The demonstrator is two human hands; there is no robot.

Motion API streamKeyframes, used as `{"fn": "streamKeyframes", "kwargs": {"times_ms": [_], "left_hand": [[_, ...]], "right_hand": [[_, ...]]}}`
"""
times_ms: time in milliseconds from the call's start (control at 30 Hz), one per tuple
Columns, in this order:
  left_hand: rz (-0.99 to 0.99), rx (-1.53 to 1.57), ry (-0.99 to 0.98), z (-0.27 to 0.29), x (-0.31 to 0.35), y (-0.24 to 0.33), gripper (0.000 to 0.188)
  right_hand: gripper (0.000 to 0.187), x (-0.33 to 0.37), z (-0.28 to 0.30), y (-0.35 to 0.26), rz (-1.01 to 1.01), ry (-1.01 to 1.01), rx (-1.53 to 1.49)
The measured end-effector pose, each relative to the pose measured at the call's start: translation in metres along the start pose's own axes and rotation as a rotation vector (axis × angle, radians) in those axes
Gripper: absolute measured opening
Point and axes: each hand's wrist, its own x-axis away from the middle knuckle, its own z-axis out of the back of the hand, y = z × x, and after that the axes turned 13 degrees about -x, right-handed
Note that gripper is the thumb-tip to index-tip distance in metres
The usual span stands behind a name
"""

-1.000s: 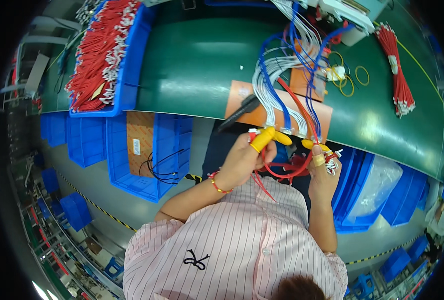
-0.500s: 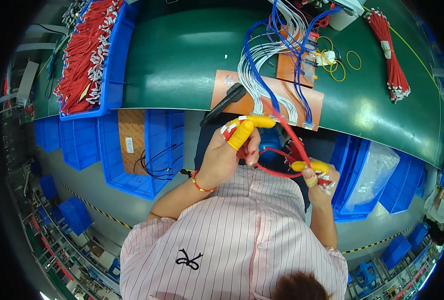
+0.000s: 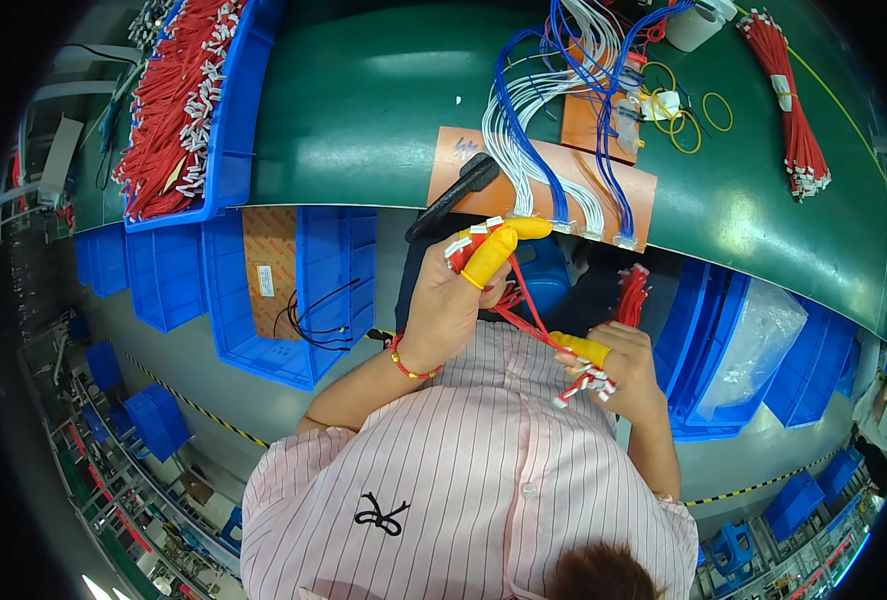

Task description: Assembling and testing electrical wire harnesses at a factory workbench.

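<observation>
My left hand (image 3: 444, 308), with yellow finger covers on thumb and index finger, pinches red wires (image 3: 528, 300) whose white connectors poke out beside the thumb. The wires run down to the right into my right hand (image 3: 632, 368), which also wears a yellow cover and is closed around them. White connector ends (image 3: 589, 384) stick out below its fingers, while a red bunch (image 3: 634, 293) rises behind the knuckles. Both hands hang in front of the bench edge, near an orange board (image 3: 539, 178) carrying white wires (image 3: 512, 130) and blue wires (image 3: 609, 185).
A blue bin (image 3: 229, 140) full of red wires stands at the left of the green bench (image 3: 364, 110). A black-handled tool (image 3: 456, 196) lies over the board's left edge. Yellow rings (image 3: 718, 112) and a tied red wire bundle (image 3: 792, 125) lie right. Blue crates (image 3: 314, 290) sit below.
The wide red loop between my hands has drawn into straighter strands. My right hand has turned, its connector ends now pointing down and left. The left hand keeps its pinch.
</observation>
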Motion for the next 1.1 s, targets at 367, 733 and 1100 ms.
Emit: {"fn": "streamKeyframes", "kwargs": {"times_ms": [367, 733, 1100], "left_hand": [[0.077, 0.094, -0.168, 0.008, -0.005, 0.003, 0.034], [0.155, 0.0, -0.073, 0.001, -0.011, -0.013, 0.026], [0.13, 0.053, 0.04, -0.015, -0.011, -0.008, 0.026]], "right_hand": [[0.028, 0.018, 0.026, 0.024, -0.579, 0.76, -0.89], [0.03, -0.012, 0.009, 0.02, -0.462, 0.654, -1.197], [0.025, -0.033, -0.003, 0.013, -0.572, 0.764, -0.788]]}}
